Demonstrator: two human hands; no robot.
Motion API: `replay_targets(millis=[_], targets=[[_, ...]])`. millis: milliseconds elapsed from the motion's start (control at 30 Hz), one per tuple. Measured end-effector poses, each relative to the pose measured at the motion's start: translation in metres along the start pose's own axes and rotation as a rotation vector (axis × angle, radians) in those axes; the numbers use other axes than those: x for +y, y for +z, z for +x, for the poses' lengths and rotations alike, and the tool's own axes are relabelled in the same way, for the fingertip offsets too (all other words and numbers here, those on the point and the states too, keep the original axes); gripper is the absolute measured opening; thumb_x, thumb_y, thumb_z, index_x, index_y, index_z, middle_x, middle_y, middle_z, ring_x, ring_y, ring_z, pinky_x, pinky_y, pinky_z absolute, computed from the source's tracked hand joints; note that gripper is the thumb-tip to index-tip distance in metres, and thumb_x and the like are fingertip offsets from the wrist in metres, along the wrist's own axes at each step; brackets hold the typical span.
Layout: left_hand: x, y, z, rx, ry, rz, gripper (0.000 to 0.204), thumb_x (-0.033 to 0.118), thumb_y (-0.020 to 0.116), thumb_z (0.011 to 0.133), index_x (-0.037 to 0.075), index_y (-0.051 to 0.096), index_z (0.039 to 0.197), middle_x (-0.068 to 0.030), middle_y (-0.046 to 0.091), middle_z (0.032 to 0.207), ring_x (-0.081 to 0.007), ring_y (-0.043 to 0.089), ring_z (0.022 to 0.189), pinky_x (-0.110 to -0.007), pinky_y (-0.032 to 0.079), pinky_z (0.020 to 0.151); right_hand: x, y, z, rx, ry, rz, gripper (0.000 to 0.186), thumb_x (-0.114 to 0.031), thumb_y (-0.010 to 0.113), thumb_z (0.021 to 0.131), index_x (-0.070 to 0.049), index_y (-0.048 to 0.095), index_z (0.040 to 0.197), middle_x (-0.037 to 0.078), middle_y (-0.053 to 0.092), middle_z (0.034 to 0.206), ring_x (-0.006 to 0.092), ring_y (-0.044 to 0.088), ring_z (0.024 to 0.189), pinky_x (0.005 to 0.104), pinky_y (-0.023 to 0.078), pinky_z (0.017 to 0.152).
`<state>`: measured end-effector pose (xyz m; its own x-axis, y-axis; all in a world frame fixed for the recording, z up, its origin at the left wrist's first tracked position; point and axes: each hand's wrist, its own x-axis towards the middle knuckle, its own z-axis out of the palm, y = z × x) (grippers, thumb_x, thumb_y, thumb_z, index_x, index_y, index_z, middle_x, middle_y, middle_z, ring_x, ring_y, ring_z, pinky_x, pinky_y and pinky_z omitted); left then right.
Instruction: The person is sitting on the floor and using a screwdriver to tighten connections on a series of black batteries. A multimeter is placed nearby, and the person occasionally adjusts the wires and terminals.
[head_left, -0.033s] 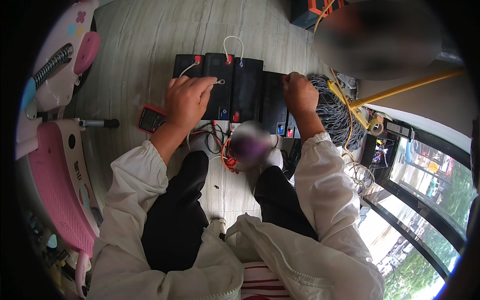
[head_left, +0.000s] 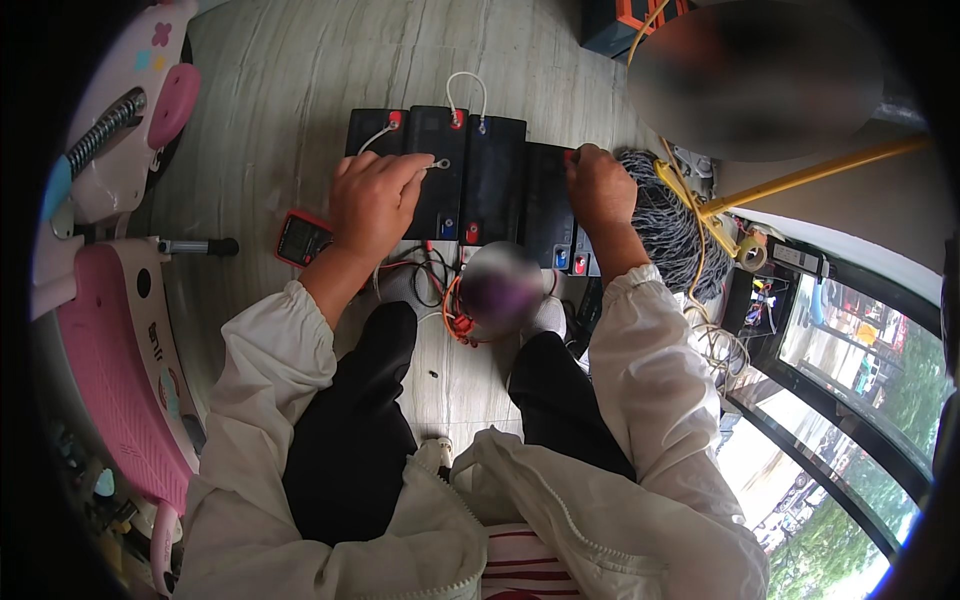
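Note:
Between thumb and fingers my left hand (head_left: 375, 205) pinches a white wire whose metal ring terminal (head_left: 441, 163) sticks out over a black battery (head_left: 435, 190). Another black battery (head_left: 495, 180) stands close on its right, and one more (head_left: 372, 120) is partly behind my hand. A white jumper wire (head_left: 467, 76) arches between a red and a blue terminal at their far ends. My right hand (head_left: 602, 188) is closed at the far end of the rightmost battery (head_left: 548, 200), by a bit of red. What its fingers hold is hidden.
A red multimeter (head_left: 300, 238) lies left of the batteries, with red and black leads (head_left: 430, 275) near my feet. On the right are a grey mop head (head_left: 665, 220), a yellow pole (head_left: 810, 178) and tape (head_left: 751, 250). A pink scooter (head_left: 120, 370) stands left.

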<state>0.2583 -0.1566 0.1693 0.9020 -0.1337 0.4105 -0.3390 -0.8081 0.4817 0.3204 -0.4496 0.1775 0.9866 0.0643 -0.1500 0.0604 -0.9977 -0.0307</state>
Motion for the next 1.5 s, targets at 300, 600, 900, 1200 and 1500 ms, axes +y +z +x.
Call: replay_targets(millis=[300,600,900,1200,1500], targets=[[0.006,-0.006,0.003,-0.045,-0.052,-0.013,0.013,0.013,0.072,0.091,0.015,0.076,0.104,-0.0011,0.075,0.088,-0.0199,0.066,0.081,-0.035,0.046,0.079,-0.007,0.002,0.003,-0.029,0.075,-0.074,0.03,-0.035,0.062,0.1,-0.005,0.066,0.101,0.016,0.072,0.101,0.0354,0.074,0.092,0.0461,0.061,0.077],[-0.008,-0.008,0.018,0.003,-0.814,-1.194,0.025,0.024,0.068,0.101,0.004,0.068,0.117,-0.0016,0.071,0.101,-0.0118,0.064,0.09,-0.03,0.051,0.088,-0.009,0.007,0.005,-0.021,0.094,-0.018,0.036,-0.038,0.055,0.102,-0.004,0.067,0.1,0.021,0.072,0.1,0.0404,0.072,0.091,0.0509,0.058,0.078],[0.002,-0.017,0.025,0.008,-1.186,-1.65,0.031,0.029,0.068,0.1,0.009,0.066,0.124,0.0025,0.06,0.096,-0.0129,0.059,0.091,-0.036,0.054,0.089,-0.013,-0.026,-0.002,-0.016,0.198,0.093,0.044,-0.046,0.064,0.097,-0.003,0.067,0.102,0.021,0.073,0.098,0.0404,0.073,0.092,0.0495,0.059,0.079],[-0.004,0.028,-0.007,-0.066,-0.63,-0.475,0.023,0.034,0.056,0.106,0.013,0.064,0.111,-0.0081,0.066,0.079,-0.0256,0.066,0.07,-0.04,0.051,0.062,0.015,-0.163,-0.039,0.488,-0.131,1.167,0.02,-0.004,0.061,0.094,-0.001,0.059,0.113,0.005,0.063,0.092,0.0088,0.056,0.078,0.0244,0.049,0.076],[0.009,0.05,-0.01,-0.327,-0.119,0.156,0.022,0.034,0.05,0.107,0.013,0.057,0.106,-0.0104,0.065,0.066,-0.0353,0.065,0.058,-0.05,0.047,0.051,0.006,-0.139,-0.044,0.736,-0.294,1.163,0.019,0.0,0.059,0.099,-0.003,0.05,0.115,0.006,0.059,0.105,0.0083,0.058,0.087,0.0222,0.049,0.078]])
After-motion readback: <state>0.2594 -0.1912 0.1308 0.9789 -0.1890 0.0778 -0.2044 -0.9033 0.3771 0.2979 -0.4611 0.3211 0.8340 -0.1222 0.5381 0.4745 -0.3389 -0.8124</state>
